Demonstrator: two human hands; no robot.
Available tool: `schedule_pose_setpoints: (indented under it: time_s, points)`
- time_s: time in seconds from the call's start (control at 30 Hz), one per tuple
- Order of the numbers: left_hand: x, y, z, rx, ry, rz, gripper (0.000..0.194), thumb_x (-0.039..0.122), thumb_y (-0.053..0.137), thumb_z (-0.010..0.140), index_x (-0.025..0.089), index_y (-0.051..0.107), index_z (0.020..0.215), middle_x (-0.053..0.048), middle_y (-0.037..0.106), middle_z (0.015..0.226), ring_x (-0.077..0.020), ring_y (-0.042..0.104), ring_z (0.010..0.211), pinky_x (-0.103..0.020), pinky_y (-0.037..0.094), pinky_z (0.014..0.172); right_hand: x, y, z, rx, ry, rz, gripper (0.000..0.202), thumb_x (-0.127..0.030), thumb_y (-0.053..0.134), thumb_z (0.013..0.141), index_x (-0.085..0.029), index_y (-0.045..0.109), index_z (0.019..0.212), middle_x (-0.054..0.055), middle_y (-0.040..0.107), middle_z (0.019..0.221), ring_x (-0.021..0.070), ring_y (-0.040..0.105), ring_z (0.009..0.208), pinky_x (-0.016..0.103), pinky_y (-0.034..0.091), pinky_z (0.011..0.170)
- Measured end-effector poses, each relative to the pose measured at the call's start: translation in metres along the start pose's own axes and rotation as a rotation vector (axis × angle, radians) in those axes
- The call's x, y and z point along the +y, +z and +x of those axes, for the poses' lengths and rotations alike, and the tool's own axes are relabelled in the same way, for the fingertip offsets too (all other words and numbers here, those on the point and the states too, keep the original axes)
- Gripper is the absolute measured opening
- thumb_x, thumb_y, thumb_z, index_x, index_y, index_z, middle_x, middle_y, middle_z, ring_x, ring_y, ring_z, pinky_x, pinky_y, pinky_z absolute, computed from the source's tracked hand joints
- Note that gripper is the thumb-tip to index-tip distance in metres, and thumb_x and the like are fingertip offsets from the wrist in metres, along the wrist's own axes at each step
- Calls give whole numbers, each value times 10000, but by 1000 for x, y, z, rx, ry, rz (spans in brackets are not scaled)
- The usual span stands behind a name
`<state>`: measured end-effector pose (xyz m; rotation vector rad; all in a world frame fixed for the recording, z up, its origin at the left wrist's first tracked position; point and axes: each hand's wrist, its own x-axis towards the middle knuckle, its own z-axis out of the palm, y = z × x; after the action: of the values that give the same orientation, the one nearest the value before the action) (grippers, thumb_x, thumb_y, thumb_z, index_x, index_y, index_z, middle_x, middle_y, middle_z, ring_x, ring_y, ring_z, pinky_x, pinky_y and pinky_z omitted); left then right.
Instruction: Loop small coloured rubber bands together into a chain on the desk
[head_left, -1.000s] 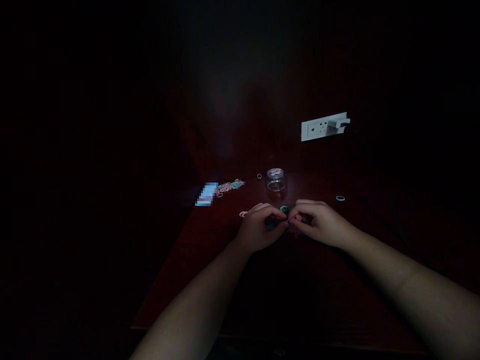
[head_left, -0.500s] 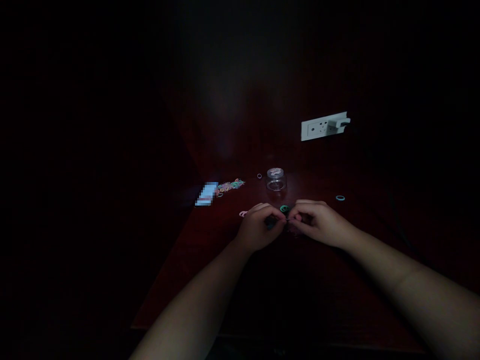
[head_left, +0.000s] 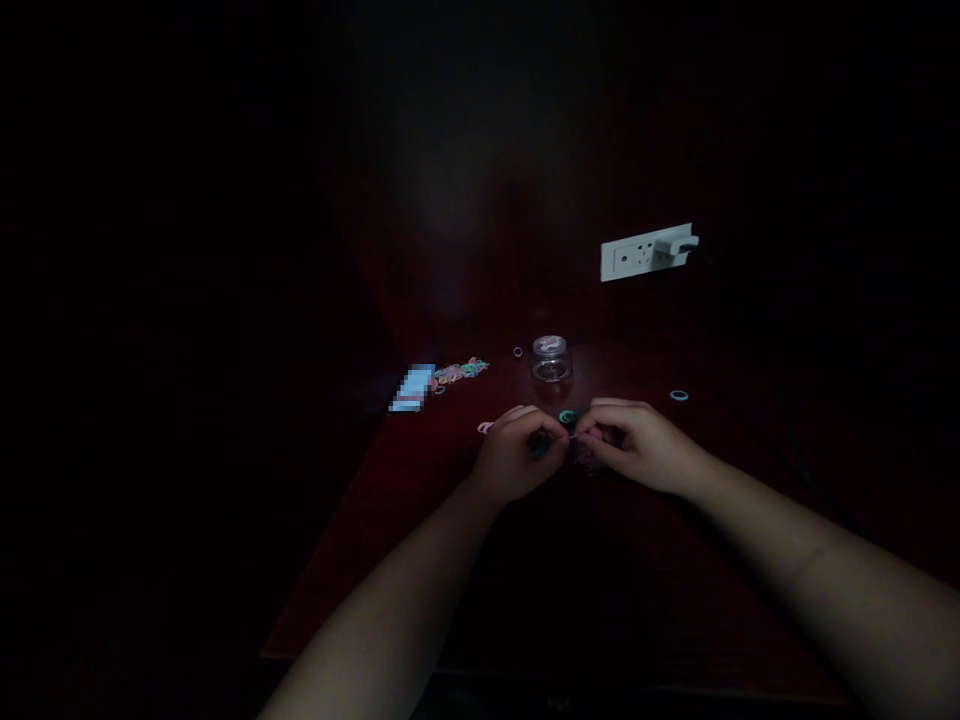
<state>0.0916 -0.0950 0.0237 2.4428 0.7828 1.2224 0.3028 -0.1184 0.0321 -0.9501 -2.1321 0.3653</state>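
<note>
My left hand (head_left: 519, 456) is closed in a pinch above the dark red tabletop. Facing it, my right hand (head_left: 639, 446) pinches too, fingertips close to the left ones. A thin, pale hair tie (head_left: 573, 436) spans the small gap between them; its full shape is hidden by the fingers. Just beyond the fingertips lie green hair ties (head_left: 568, 416). Purplish ones (head_left: 587, 460) sit beneath my right fingers, partly covered. Pink hair ties (head_left: 485, 428) show past my left knuckles. Behind the hands stands a clear lidded jar (head_left: 551, 364).
A heap of mixed-colour hair ties (head_left: 459, 372) lies beside a lit phone (head_left: 412, 388) at the table's left edge. Single ties rest left of the jar (head_left: 518, 352) and far right (head_left: 679, 395). A wall socket (head_left: 637, 255) holds a plug; its dark cable runs down right.
The fingertips have drawn slightly apart, showing a little more of the pale hair tie between them. The view has shifted very slightly; the other things stay where they were.
</note>
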Motion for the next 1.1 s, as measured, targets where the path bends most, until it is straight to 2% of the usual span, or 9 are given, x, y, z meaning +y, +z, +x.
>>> schedule_pose_setpoints:
  time_s: [0.33,0.57,0.8,1.1]
  points:
    - [0,-2,-1,-25,-4,6,22,218,641,845,198,632,850,-32,682,842,-177,623,825,-318,491,755,2,2,0,7,39,3,159,-236,607,905,-185,703,790,19,600,701,137,562,623,262,416,582]
    - [1,-1,-2,-54,-52,4,124,300,720,819,209,648,862,-19,700,840,-174,644,814,-325,513,755,3,1,1,28,12,-33,126,-201,620,874,-185,700,777,9,585,685,134,548,626,255,406,578]
    - [-1,2,-2,-57,-51,14,39,239,689,835,201,682,829,-6,706,787,-150,645,747,-297,507,725,2,2,1,17,27,-45,128,-195,616,869,-179,694,768,5,577,682,129,546,610,255,402,571]
    - [-2,2,-1,-41,-59,8,50,232,683,832,190,690,806,-11,710,769,-148,645,723,-279,495,692,0,0,1,6,14,-48,43,-193,654,837,-179,694,840,1,572,698,137,550,631,255,406,582]
